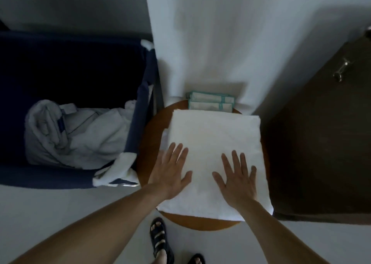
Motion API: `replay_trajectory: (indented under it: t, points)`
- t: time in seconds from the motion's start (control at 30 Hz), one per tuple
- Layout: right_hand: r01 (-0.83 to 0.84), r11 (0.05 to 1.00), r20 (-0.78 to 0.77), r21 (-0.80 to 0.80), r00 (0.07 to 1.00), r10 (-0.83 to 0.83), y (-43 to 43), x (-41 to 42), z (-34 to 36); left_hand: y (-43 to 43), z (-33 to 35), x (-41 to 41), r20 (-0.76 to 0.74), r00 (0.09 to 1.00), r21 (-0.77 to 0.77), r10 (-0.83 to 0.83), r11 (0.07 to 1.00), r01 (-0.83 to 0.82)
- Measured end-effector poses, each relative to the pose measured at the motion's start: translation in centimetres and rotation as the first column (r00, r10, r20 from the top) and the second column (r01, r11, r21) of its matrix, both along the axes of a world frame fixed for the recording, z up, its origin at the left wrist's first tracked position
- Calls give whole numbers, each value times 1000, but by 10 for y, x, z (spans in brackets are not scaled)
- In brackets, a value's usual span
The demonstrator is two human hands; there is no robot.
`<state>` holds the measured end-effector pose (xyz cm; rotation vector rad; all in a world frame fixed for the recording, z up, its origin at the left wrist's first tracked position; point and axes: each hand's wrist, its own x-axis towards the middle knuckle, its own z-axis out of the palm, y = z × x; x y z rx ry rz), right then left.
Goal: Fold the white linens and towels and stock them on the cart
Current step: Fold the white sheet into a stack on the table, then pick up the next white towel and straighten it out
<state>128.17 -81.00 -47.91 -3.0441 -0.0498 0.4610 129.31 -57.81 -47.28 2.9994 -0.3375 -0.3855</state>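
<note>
- I count one folded white square linen (214, 139). It lies flat on the one round brown wooden table (200, 222) and covers most of the top.
- I see two hands, set apart. The left hand (170, 171) and the right hand (237, 180) both press flat on the linen's near half. Their fingers are straight and spread, and they grip nothing.
- Two teal-edged white packets (210, 102) sit stacked at the table's far edge, just beyond the linen. Their print is too blurred to read.
- One navy fabric-sided cart (140, 103) stands left of the table. It holds a crumpled heap of pale linens (80, 135) whose pieces I cannot count.
- Two black strapped sandals (160, 241) show below the table.
</note>
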Motion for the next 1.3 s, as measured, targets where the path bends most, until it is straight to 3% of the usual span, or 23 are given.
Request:
replay_trajectory:
  t: [0.17,0.23,0.4,0.6,0.7,0.83,1.1,1.23,1.3]
  points:
    - [-185,965,176,188,973,152,85,56,88,75,104,44,192,955,-154,227,968,-199]
    - [-269,936,248,228,945,212,125,78,115,123,124,54,231,928,-139,293,954,-267]
    - [-463,855,236,233,880,412,243,141,130,253,118,88,109,912,-52,396,918,-393]
    - [-500,831,-52,244,849,526,380,203,59,379,43,137,-165,893,86,419,908,-411]
    - [-455,865,-233,210,836,496,420,224,0,425,-6,146,-270,867,85,419,907,-412]
    - [-436,887,-360,156,811,462,453,242,-81,468,-70,162,-334,845,106,418,907,-407]
    - [-596,799,-370,76,728,578,491,247,-194,483,-174,173,-457,811,42,365,920,-391]
    - [-608,793,-380,-46,745,549,495,241,-220,485,-197,176,-486,797,16,359,915,-402]
    - [-597,797,-263,-95,787,558,494,238,-222,487,-200,177,-481,803,3,351,917,-399]
